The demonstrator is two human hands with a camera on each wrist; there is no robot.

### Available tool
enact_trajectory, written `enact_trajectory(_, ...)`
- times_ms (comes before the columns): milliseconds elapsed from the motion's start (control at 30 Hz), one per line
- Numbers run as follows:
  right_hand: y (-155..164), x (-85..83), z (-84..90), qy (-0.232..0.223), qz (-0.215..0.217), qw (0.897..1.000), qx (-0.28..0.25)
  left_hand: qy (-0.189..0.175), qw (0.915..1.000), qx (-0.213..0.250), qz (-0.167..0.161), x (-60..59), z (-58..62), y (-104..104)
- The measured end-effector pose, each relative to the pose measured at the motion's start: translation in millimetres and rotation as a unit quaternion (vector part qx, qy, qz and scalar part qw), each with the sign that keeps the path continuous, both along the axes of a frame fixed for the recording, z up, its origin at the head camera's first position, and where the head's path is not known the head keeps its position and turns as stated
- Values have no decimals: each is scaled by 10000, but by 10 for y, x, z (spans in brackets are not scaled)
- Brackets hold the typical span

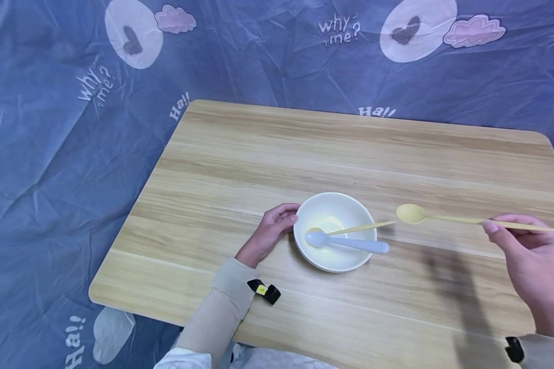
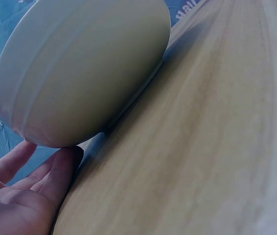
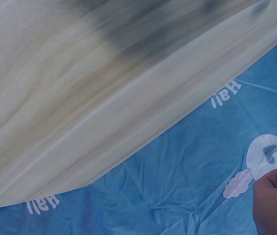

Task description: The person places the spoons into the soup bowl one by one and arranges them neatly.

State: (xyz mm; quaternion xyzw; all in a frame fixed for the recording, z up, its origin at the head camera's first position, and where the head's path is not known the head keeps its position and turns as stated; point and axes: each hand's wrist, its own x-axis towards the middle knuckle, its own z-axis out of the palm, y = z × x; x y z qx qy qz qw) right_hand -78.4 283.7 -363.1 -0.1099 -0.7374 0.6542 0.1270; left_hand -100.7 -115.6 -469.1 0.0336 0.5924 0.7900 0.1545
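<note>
Held spoon: your right hand pinches the long yellow spoon by its handle, fingers curled about it; its head hangs above the worktop, just right of the bowl.
Bowl: the white bowl stands near the front middle of the worktop and already holds a pale blue spoon and a second yellow spoon, both handles resting over the right rim.
Left hand: your left hand rests against the bowl's left wall, fingers loosely curved, touching rather than grasping.
Advice: keep the bowl braced and carry the spoon level, lowering its head beside the two already inside.
Left wrist view only: fingertips meet the bowl's underside.
Right wrist view only: the worktop's edge and the blue printed sheet; spoon unseen.
</note>
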Motion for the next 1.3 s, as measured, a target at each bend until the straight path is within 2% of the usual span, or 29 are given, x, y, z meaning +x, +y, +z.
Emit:
enact_trajectory(300,-93,-3,4,471,22,9977,-478,6,10000,-14,-27,8,12,-6)
enact_trajectory(867,-144,23,19,513,436,9975,-221,78,10000,-14,-27,8,10,-1)
enact_trajectory(1133,-167,36,14,384,673,9968,192,72,10000,-36,-22,9,-2,-13)
enact_trajectory(1300,-231,36,8,433,747,9962,99,57,10000,-25,-15,9,-11,-15)
